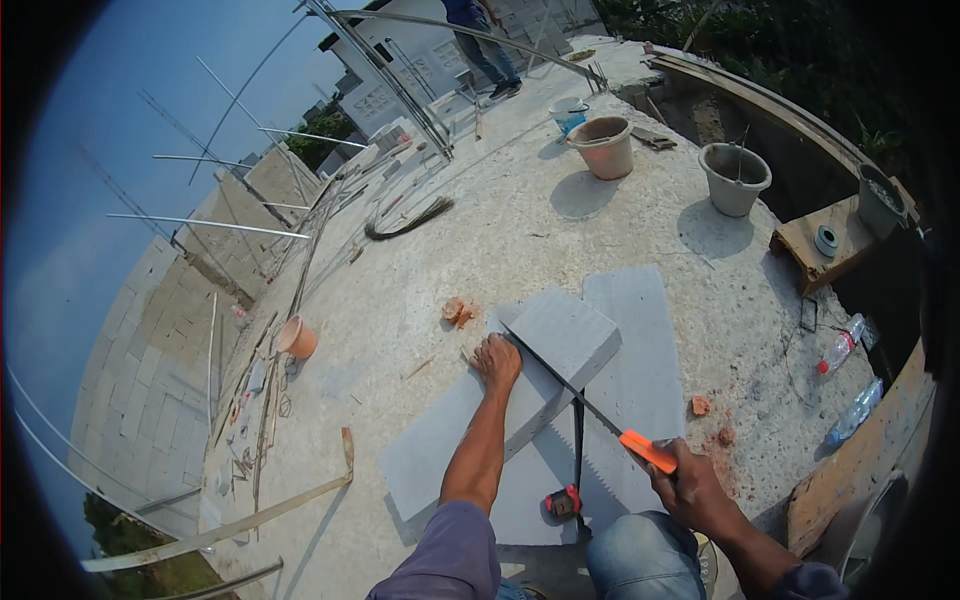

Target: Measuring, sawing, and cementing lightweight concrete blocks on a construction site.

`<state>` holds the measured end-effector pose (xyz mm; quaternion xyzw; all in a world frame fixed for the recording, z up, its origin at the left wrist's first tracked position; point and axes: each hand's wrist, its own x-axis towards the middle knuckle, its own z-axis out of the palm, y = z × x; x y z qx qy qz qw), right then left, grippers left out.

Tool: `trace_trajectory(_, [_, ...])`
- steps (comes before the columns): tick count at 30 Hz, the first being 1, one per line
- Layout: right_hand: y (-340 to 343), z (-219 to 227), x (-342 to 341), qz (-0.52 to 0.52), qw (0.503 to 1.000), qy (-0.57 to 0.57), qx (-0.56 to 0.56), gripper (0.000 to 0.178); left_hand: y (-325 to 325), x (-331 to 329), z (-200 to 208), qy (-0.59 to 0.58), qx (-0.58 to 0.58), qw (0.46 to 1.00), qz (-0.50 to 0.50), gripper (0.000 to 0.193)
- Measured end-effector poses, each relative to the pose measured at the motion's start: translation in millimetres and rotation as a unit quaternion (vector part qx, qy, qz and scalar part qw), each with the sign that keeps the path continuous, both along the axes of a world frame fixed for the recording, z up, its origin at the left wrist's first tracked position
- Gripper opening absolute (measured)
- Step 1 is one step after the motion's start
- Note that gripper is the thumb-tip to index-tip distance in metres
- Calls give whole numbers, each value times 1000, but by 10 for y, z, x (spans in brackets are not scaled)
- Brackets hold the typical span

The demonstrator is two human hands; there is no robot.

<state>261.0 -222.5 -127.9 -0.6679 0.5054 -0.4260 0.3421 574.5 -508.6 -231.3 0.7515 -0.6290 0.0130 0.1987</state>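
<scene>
A handsaw with an orange handle (648, 452) is gripped in my right hand (697, 490). Its dark blade (568, 380) slants across a long grey block (440, 440), and the tip lies close to my left hand (497, 362). My left fingers are curled against the far side of that block, pressing on it. The block rests on a flat pale grey slab (640, 340). A toothed shadow falls on the slab beneath the blade. Between my knees and the block sits a red and black tape measure (563, 503).
Orange rubble lumps (459, 312) lie beyond the block. Several buckets, including a pinkish one (603, 148) and a grey one (735, 180), stand far right near an opening. Plastic bottles (842, 345) lie at right. A bent strip (260, 515) reaches in from lower left. Another person (485, 45) stands far back.
</scene>
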Motion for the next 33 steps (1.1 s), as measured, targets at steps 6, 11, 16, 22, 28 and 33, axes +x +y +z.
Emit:
trace_trajectory(6, [-256, -114, 167, 18, 999, 18, 26, 27, 82, 59, 39, 3, 4, 1000, 2, 29])
trace_trajectory(11, [233, -33, -153, 14, 999, 43, 0, 28, -44, 56, 65, -5, -14, 1000, -15, 28])
trace_trajectory(16, [-673, -84, 501, 43, 997, 63, 1, 24, 79, 138, 19, 14, 15, 1000, -8, 32])
trace_trajectory(22, [307, -99, -168, 1, 1000, 15, -22, 28, -22, -16, 89, 5, 5, 1000, -18, 32])
trace_trajectory(28, [-423, -87, 305, 26, 998, 55, -11, 26, -2, 126, 170, 15, -7, 999, -27, 28])
trace_trajectory(33, [430, -110, -205, 6, 997, 40, -71, 30, 10, 36, -19, -33, -14, 999, -11, 26])
